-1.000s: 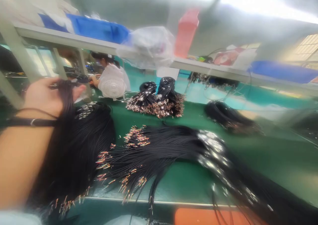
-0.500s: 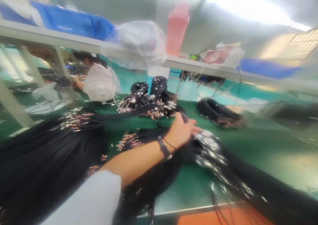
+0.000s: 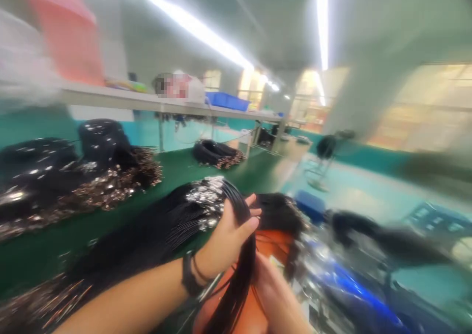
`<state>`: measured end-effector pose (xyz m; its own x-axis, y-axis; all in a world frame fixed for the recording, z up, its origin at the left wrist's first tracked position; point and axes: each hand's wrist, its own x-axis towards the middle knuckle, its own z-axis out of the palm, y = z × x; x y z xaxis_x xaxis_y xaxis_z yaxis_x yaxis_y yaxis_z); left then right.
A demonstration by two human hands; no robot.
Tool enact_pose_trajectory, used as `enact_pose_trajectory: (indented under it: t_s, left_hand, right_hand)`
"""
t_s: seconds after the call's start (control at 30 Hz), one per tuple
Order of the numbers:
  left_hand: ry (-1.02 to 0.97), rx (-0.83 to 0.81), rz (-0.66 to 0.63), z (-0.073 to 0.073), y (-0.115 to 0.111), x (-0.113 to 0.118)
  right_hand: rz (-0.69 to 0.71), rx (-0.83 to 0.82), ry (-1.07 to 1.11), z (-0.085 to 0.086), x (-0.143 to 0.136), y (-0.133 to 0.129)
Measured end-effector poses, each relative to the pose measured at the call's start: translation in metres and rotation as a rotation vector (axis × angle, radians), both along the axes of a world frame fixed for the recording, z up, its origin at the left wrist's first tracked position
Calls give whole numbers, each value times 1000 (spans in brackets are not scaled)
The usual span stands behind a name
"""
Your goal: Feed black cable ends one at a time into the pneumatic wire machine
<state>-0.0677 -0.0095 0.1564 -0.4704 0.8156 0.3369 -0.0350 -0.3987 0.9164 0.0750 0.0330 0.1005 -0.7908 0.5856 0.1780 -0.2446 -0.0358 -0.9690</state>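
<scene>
My left hand (image 3: 230, 230), with a dark band at the wrist, is wrapped round a thick bundle of black cables (image 3: 241, 270), thumb in front and fingertips showing past its far side. The bundle arches over the hand and hangs down in front of me. Silvery connectors (image 3: 206, 196) gather at its upper left, where it meets a larger spread of black cables (image 3: 155, 226) on the green tabletop (image 3: 173, 163). My right hand (image 3: 271, 285) lies against the hanging bundle's right side, blurred, its fingers hidden behind the cables.
Coiled cable bundles (image 3: 106, 142) with coppery ends stand at the left, and another coil (image 3: 214, 152) lies farther back. A shelf (image 3: 143, 100) runs above the table, holding a blue bin (image 3: 226, 101). An orange surface (image 3: 276, 240) and blurred plastic-wrapped items (image 3: 332, 280) are at the lower right.
My view has swung right. My left hand, earlier reaching over the cables on the table, now grips a raised, bent bundle. My right hand has come into view beside it.
</scene>
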Motion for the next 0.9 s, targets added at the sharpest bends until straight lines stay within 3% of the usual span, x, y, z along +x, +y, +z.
enact_pose_trajectory:
  t_s: [0.07,0.1,0.2,0.23,0.3,0.37,0.4,0.43,0.5,0.63,0.7,0.73,0.77,0.83,0.9]
  left_hand:
    - [4,-52,-256,9,-11,-4]
    - [7,-67,-309,10,-16,-10]
    - [-186,-141,-198,3,-29,-31]
    - [-292,-208,-188,0,-32,-37]
    - [-436,-313,-298,-2,-38,-43]
    - [-444,-278,-410,7,-43,-40]
    - [-413,-205,-389,17,-47,-36]
    - [-360,-120,-299,28,-52,-31]
    - [-231,-100,-116,54,-65,-20]
    - [-87,92,170,95,-88,-4]
    - [-43,149,222,108,-89,1]
    - [-42,136,214,115,-88,3]
    - [-59,93,191,121,-85,4]
    - [-96,34,148,131,-82,3]
    - [-106,16,187,139,-87,-7]
  right_hand:
    - [111,-125,5,-2,-13,-4]
    - [185,-192,23,-3,-19,-7]
    - [344,-261,55,-2,-30,-13]
    - [380,-234,28,1,-31,-13]
    - [484,-119,-68,12,-28,-10]
    - [601,26,-172,27,-23,-8]
    - [639,87,-205,34,-20,-8]
    - [641,136,-220,40,-17,-8]
    - [524,188,-197,50,-14,-9]
    - [282,169,-91,65,-12,-6]
    - [168,152,-23,81,-15,-3]
    - [189,180,10,93,-17,-3]
    - [220,267,7,106,-20,-3]
    - [144,517,-84,135,-26,-3]
    - [93,707,-96,165,-31,-5]
